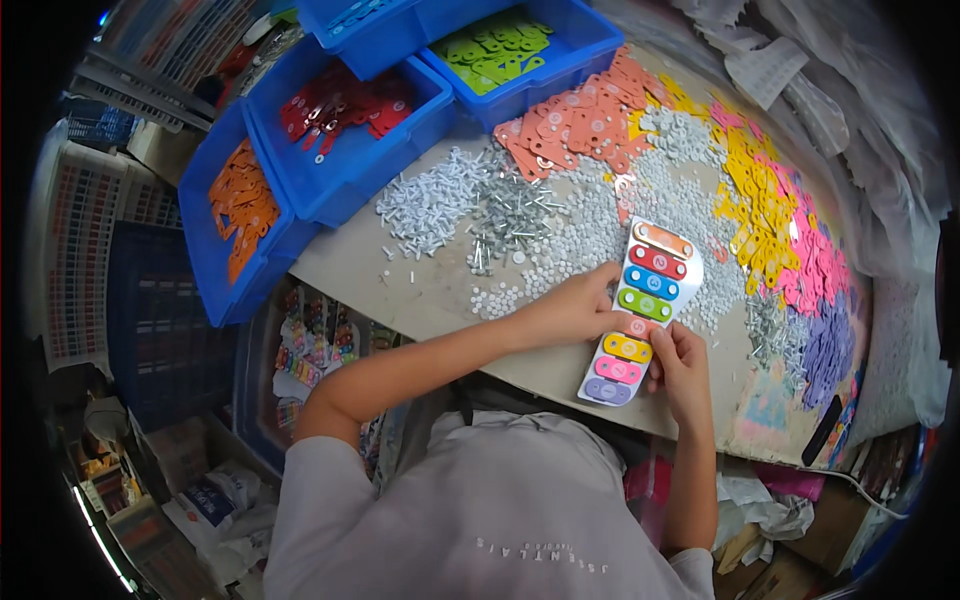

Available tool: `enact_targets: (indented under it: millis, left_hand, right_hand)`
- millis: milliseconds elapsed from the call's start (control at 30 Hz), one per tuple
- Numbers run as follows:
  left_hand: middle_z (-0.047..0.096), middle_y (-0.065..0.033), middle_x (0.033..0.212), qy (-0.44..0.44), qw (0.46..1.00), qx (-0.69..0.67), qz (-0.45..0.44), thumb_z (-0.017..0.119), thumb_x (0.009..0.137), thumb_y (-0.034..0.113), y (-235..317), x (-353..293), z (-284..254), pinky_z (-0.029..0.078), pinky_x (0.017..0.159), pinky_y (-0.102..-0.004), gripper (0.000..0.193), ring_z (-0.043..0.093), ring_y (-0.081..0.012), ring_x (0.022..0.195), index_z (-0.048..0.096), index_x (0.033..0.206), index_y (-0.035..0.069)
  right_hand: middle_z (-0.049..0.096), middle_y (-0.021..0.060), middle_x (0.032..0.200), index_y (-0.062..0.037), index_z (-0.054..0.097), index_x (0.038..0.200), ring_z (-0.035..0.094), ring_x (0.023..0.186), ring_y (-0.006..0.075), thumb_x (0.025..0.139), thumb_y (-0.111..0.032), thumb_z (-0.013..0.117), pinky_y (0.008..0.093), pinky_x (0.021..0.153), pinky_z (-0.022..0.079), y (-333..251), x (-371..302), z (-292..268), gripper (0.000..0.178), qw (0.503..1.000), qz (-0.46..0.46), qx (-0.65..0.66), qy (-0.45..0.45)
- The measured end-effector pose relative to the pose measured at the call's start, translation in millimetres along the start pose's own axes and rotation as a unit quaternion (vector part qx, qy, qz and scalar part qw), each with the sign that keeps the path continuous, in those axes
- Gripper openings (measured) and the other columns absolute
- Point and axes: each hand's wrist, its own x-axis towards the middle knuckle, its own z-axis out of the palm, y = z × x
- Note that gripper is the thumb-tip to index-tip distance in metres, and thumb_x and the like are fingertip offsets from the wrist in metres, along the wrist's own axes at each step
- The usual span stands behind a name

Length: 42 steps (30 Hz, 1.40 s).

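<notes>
Hands [580, 305] [682, 365] grip xylophone board [640, 315] | bins: orange tags [240, 205], red [340, 105], green [495, 45]

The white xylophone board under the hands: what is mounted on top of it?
The white board carries coloured bars: orange, red, blue, green, yellow, pink, purple. The left hand and right hand cover part of the salmon bar between green and yellow.

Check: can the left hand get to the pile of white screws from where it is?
Probably yes. The left hand rests on the toy xylophone; the pile of white screws lies on open tabletop to its left, nothing between.
</notes>
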Motion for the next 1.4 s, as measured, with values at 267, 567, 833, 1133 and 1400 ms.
enact_targets:
  millis: [267,567,833,1133,1400]
  left_hand:
    - [0.069,-0.0120,0.084,0.431,0.819,0.325,0.194,0.072,0.089,0.012,-15.6,-75.3,-41.5,0.051,0.067,-0.0406,0.013,0.066,-0.0293,0.072,0.071,0.101,0.006]
    - [0.062,-0.0056,0.091,0.459,0.715,0.493,0.184,0.073,0.082,0.004,-28.5,-106.4,-100.5,0.048,0.077,-0.0396,0.012,0.060,-0.0272,0.088,0.072,0.094,0.005]
    - [0.061,-0.0052,0.094,0.441,0.679,0.570,0.142,0.071,0.080,0.002,-22.7,-102.5,-97.9,0.045,0.082,-0.0394,0.020,0.058,-0.0262,0.092,0.071,0.099,0.006]
    - [0.059,-0.0063,0.103,0.442,0.646,0.613,0.105,0.066,0.084,0.005,-20.0,-93.2,-98.2,0.044,0.089,-0.0406,0.013,0.057,-0.0269,0.100,0.068,0.096,0.007]
    - [0.060,-0.0065,0.105,0.436,0.651,0.615,0.090,0.069,0.087,0.009,-21.5,-102.7,-101.8,0.041,0.092,-0.0405,0.011,0.056,-0.0265,0.104,0.070,0.098,0.008]
  right_hand:
    - [0.062,0.0066,0.093,0.0026,0.062,0.117,0.056,0.081,0.0189,0.103,-0.022,0.057,0.0323,0.076,0.048,42.0,-11.8,-107.3,0.029,0.759,-0.252,-0.297,0.521]
    - [0.066,0.0181,0.104,0.0023,0.063,0.114,0.061,0.093,0.0358,0.099,-0.020,0.061,0.0427,0.085,0.048,94.8,-9.3,-207.2,0.027,0.650,-0.208,-0.505,0.529]
    - [0.067,0.0125,0.088,0.0016,0.062,0.099,0.063,0.081,0.0271,0.098,-0.017,0.062,0.0397,0.077,0.050,85.1,-13.8,-193.9,0.018,0.723,-0.174,-0.360,0.563]
    - [0.068,0.0128,0.095,0.0024,0.066,0.104,0.064,0.088,0.0257,0.098,-0.014,0.062,0.0373,0.080,0.051,88.4,-13.7,-197.1,0.018,0.723,-0.186,-0.314,0.586]
    - [0.064,0.0162,0.108,-0.0001,0.068,0.117,0.062,0.100,0.0302,0.101,-0.005,0.052,0.0367,0.089,0.049,79.4,-12.8,-185.8,0.023,0.668,-0.231,-0.401,0.582]
